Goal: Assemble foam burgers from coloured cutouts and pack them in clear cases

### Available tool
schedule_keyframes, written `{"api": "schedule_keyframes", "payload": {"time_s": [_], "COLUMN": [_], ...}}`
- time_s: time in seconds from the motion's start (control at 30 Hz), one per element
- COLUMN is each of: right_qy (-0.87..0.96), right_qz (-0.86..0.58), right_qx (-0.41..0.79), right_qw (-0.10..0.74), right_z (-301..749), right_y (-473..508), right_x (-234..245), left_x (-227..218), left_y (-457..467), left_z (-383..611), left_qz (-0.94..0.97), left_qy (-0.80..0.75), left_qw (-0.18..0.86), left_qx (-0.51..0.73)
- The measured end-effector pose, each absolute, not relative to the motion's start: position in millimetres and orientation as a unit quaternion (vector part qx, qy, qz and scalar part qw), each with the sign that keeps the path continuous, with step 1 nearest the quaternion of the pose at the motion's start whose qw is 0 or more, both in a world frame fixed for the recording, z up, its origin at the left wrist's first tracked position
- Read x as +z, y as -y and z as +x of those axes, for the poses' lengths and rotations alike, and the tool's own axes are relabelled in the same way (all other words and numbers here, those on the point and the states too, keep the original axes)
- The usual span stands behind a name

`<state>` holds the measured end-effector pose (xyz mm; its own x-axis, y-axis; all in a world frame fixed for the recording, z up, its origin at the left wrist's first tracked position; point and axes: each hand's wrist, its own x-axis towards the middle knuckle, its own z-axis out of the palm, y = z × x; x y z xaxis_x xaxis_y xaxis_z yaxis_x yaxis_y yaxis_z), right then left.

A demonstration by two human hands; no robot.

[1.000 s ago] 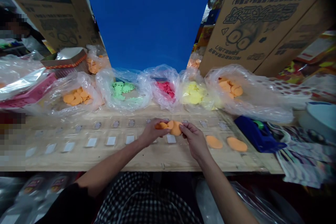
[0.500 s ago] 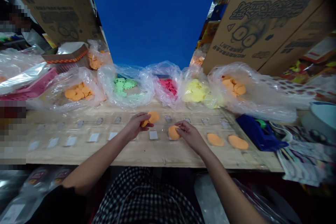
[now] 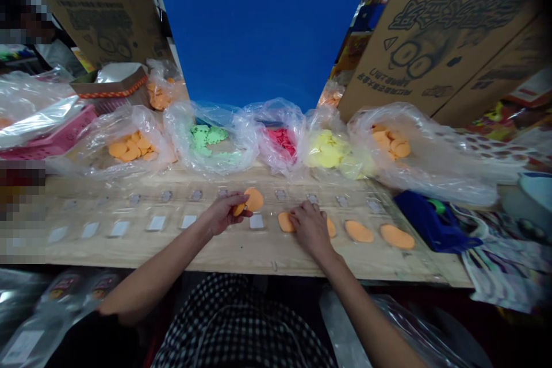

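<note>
My left hand [image 3: 226,214] is closed on several flat orange foam discs [image 3: 254,199], held above the row of clear plastic trays. Just right of it, a white square [image 3: 256,222] shows in its tray. My right hand [image 3: 309,223] is palm down with its fingers spread, the tips touching an orange disc [image 3: 286,222] that lies flat in the row. Partly hidden behind that hand is a further orange disc [image 3: 331,227]. Two more, a disc [image 3: 359,231] and the rightmost disc [image 3: 397,237], lie farther right.
Open plastic bags hold orange discs [image 3: 133,147], green pieces [image 3: 208,139], red pieces [image 3: 281,142], yellow pieces [image 3: 328,148] and more orange discs [image 3: 390,141]. A blue tape dispenser [image 3: 431,223] stands at the right. Cardboard boxes [image 3: 448,40] and a blue panel [image 3: 263,29] rise behind.
My right hand has lowered onto the orange disc, which now lies flat, and its fingers have spread. My left hand keeps its discs in nearly the same place. The view has shifted slightly.
</note>
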<state>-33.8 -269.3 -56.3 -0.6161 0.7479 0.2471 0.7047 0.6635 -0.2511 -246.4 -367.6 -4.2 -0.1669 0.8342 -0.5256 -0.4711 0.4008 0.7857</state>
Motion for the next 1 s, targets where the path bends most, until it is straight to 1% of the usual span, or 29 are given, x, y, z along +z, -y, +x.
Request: {"api": "schedule_keyframes", "payload": {"time_s": [0.07,0.1,0.17,0.23,0.3,0.37,0.43,0.5,0.6,0.77,0.83,0.9,1.0], "right_qy": [0.881,0.869,0.838,0.79,0.725,0.66,0.622,0.629,0.687,0.758,0.808,0.862,0.908], "right_qz": [-0.409,-0.403,-0.368,-0.316,-0.287,-0.291,-0.308,-0.321,-0.33,-0.356,-0.365,-0.363,-0.353], "right_qx": [0.106,0.149,0.279,0.437,0.564,0.637,0.66,0.645,0.588,0.494,0.412,0.303,0.169], "right_qw": [0.213,0.244,0.291,0.292,0.273,0.273,0.287,0.291,0.271,0.234,0.209,0.181,0.151], "right_z": [-39.1,-43.6,-55.1,-67.0,-75.4,-78.4,-77.4,-75.7,-77.3,-89.7,-93.7,-96.2,-97.3], "right_y": [272.1,273.9,278.1,282.0,284.5,285.0,284.2,283.2,283.4,286.7,289.1,292.4,298.2], "right_x": [-51.5,-47.6,-37.9,-28.6,-22.7,-21.5,-24.0,-28.8,-39.1,-57.4,-59.8,-59.0,-56.2], "left_x": [-5.9,-6.4,-6.6,-5.2,-2.7,-0.1,1.5,1.8,0.2,-5.4,-8.7,-12.5,-17.1], "left_y": [368.2,368.3,368.4,368.9,370.7,374.5,380.3,387.3,397.8,410.1,413.0,415.0,416.8], "left_z": [-245.8,-244.9,-242.2,-238.7,-236.4,-237.4,-242.5,-250.9,-264.1,-275.5,-277.4,-279.0,-280.7], "left_qz": [0.153,0.151,0.159,0.179,0.199,0.21,0.204,0.184,0.168,0.207,0.227,0.244,0.269], "left_qy": [-0.541,-0.532,-0.516,-0.509,-0.503,-0.497,-0.494,-0.494,-0.494,-0.541,-0.558,-0.565,-0.579], "left_qw": [0.646,0.658,0.678,0.688,0.691,0.689,0.678,0.663,0.637,0.563,0.54,0.523,0.492], "left_qx": [0.516,0.511,0.498,0.485,0.479,0.484,0.504,0.532,0.567,0.589,0.588,0.59,0.592]}}
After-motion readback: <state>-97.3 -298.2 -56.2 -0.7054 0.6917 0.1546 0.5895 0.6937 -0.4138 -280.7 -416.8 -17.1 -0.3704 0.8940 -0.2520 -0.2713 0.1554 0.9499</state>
